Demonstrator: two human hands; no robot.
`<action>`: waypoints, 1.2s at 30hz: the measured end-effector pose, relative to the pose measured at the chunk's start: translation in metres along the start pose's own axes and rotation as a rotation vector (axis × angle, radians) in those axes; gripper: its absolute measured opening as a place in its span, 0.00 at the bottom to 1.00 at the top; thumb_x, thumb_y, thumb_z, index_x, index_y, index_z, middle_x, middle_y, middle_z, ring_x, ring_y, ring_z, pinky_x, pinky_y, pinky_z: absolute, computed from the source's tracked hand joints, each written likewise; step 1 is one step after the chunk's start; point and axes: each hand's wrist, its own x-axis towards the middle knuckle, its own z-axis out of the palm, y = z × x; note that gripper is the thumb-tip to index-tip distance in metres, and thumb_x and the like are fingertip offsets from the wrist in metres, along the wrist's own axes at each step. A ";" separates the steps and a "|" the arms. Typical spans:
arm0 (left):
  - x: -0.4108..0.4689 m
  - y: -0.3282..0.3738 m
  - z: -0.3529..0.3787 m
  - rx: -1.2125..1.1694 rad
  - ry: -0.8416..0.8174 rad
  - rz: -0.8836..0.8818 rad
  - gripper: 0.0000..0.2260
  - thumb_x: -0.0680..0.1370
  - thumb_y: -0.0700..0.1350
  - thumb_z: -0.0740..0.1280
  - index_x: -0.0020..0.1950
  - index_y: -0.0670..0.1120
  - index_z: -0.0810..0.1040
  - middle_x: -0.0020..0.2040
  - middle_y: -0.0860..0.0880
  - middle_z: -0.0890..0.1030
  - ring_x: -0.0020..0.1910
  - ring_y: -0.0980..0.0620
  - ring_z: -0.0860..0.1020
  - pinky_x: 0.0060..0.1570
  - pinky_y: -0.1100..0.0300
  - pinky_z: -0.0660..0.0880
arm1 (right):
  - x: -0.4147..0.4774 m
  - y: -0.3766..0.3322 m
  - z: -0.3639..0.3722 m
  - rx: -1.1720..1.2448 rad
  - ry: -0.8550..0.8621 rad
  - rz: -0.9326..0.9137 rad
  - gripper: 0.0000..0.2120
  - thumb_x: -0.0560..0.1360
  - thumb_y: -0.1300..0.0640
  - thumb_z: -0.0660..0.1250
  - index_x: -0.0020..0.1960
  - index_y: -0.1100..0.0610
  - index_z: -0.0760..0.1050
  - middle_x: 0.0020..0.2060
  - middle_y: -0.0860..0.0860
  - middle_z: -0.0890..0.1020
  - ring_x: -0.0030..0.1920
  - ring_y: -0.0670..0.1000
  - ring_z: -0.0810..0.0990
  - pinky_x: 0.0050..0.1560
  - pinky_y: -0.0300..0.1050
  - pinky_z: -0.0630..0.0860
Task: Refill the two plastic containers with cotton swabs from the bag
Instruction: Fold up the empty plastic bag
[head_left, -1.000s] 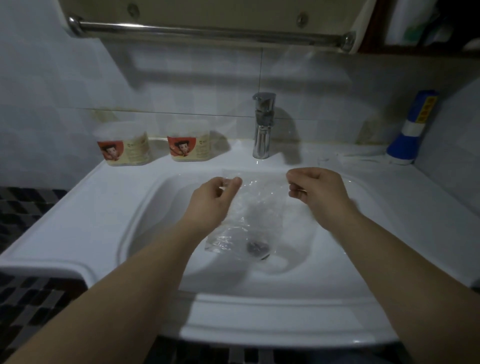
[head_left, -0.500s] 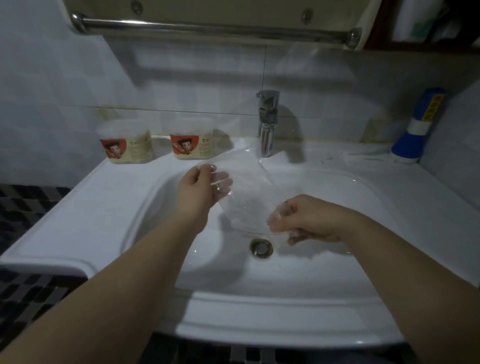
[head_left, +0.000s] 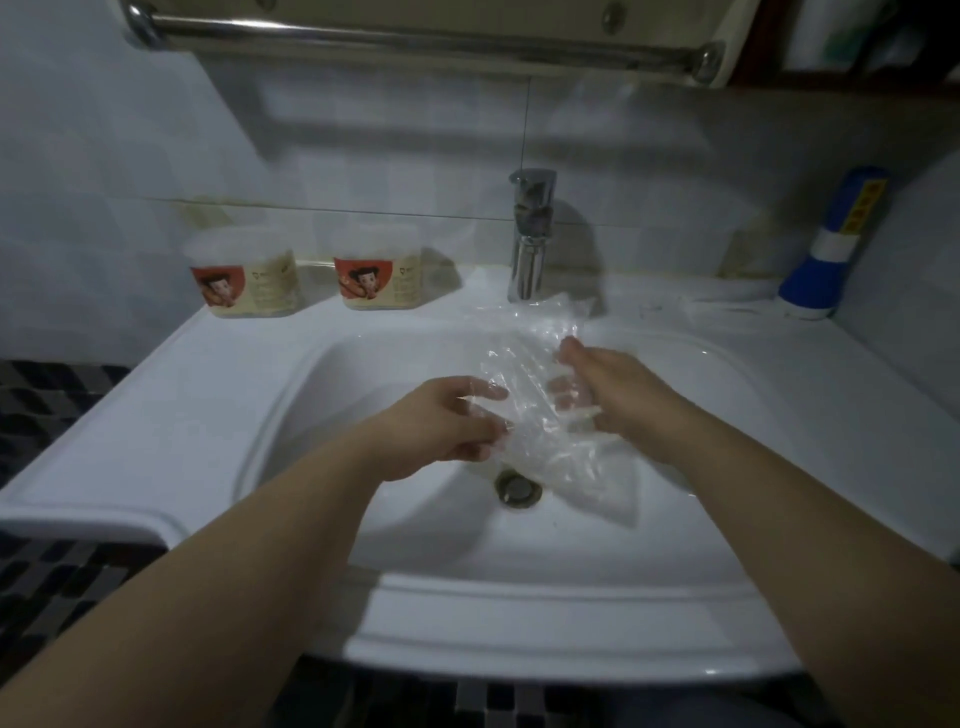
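The bag (head_left: 540, 415) is clear, crinkled plastic film that catches glints. The left container (head_left: 244, 275) and right container (head_left: 382, 275) are cloudy plastic with printed labels. The sink (head_left: 260, 415) is smooth, glossy white; the tap (head_left: 530, 244) and rail (head_left: 415, 39) are polished metal.

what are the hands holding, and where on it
A clear crumpled plastic bag: the left hand pinches its left edge, the right hand grips its right side.
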 end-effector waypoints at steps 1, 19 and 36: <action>-0.002 0.000 0.000 0.046 -0.022 0.004 0.17 0.75 0.36 0.76 0.62 0.45 0.79 0.52 0.38 0.86 0.45 0.45 0.84 0.45 0.59 0.81 | 0.002 -0.002 -0.002 0.128 0.052 -0.004 0.15 0.80 0.40 0.66 0.53 0.51 0.83 0.49 0.51 0.87 0.49 0.53 0.86 0.45 0.48 0.83; 0.001 0.005 -0.001 0.063 0.134 0.093 0.03 0.80 0.39 0.70 0.53 0.46 0.82 0.43 0.48 0.87 0.44 0.49 0.85 0.46 0.54 0.82 | 0.002 -0.008 -0.004 0.516 0.167 -0.032 0.10 0.83 0.51 0.65 0.58 0.56 0.77 0.46 0.57 0.86 0.42 0.56 0.87 0.43 0.52 0.84; -0.010 0.013 -0.002 0.591 0.367 0.269 0.07 0.78 0.56 0.72 0.46 0.53 0.83 0.33 0.54 0.84 0.27 0.57 0.81 0.27 0.70 0.73 | 0.000 -0.004 -0.003 -0.159 0.359 -0.449 0.14 0.77 0.39 0.64 0.40 0.44 0.81 0.25 0.45 0.78 0.24 0.44 0.74 0.29 0.43 0.74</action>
